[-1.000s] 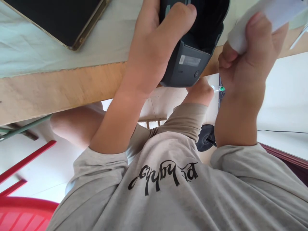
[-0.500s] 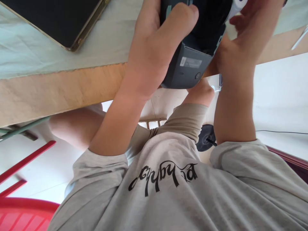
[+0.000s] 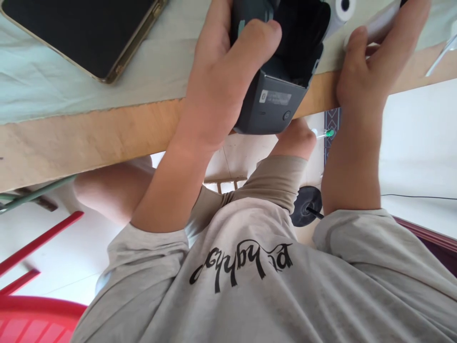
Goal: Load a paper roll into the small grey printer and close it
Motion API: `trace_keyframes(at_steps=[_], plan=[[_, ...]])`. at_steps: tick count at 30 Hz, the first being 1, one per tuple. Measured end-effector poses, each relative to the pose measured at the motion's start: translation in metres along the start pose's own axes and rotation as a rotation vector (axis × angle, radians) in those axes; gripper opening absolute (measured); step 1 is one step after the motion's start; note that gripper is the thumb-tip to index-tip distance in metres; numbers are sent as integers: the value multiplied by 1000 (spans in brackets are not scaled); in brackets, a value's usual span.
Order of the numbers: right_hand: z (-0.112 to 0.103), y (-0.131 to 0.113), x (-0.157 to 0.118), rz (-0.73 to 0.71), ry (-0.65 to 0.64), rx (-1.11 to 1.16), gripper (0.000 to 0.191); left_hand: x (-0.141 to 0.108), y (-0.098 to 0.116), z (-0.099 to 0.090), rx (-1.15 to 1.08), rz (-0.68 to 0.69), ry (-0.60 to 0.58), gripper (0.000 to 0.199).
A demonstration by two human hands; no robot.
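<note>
A dark grey label printer (image 3: 269, 107) with its lid open sits at the table's front edge, tilted in view, with a small label and a round button on its end. My left hand (image 3: 228, 81) is closed on its left side, the thumb over its rim. The printer's inner bay is dark. To its right my right hand (image 3: 371, 71) is closed around a white paper roll (image 3: 383, 24), apart from the printer. Another white paper roll (image 3: 339, 16) with a dark core lies between the printer and that hand. The top of the printer is cut off.
A black tablet-like device (image 3: 74, 28) with a gold edge lies on the pale green tablecloth (image 3: 43, 90) at left. A thin white stick (image 3: 439, 57) rests by the table edge at right. Below are a red plastic chair (image 3: 39, 314) and a round black base (image 3: 305, 206) on the floor.
My right hand has moved right, away from the printer, with a white roll in it. The printer and my left hand have shifted slightly left. The second roll shows more fully now.
</note>
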State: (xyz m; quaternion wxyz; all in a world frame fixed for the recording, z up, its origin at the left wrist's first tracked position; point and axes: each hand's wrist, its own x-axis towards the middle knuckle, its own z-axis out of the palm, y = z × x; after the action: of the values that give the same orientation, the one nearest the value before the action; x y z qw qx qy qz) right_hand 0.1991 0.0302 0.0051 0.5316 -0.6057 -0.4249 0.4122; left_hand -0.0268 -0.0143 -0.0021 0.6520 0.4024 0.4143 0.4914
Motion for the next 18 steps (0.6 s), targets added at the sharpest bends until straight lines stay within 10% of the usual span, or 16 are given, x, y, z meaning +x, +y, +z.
trace_keyframes(at_steps=[4, 12, 18], plan=[[-1, 15, -18, -337, 1, 25, 35, 0, 4, 0, -34, -19, 4, 13], [-17, 22, -85, 177, -184, 138, 43, 0, -3, 7, -113, 105, -4, 11], [-16, 16, -87, 34, -114, 85, 38, 7, -12, 14, -280, 164, 57, 6]])
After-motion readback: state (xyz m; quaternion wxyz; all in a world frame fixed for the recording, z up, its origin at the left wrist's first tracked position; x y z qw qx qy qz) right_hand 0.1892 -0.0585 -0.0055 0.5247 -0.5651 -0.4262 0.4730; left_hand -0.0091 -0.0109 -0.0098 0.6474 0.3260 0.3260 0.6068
